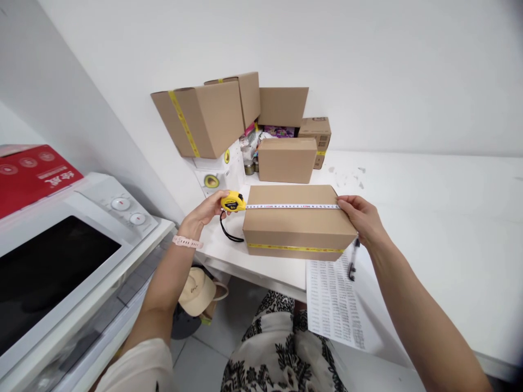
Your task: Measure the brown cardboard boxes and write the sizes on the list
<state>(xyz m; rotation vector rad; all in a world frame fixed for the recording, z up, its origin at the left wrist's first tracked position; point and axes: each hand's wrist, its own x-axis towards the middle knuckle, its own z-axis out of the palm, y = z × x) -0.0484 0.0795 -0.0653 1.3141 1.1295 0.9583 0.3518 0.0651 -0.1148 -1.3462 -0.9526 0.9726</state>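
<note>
Bright, even light; soft shadows; wide-angle stretch toward edges; right corners darkened; sheet (327, 305) print blurred.

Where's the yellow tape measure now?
In the head view, the yellow tape measure is in the left hand, at the left end of the nearest cardboard box, its strip stretched across the top.

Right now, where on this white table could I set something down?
The widest free patch is the table right of the right hand, reaching back to the wall. Crowded: the back left, with stacked boxes, and the near middle, where the long box, paper and pen lie.
</note>
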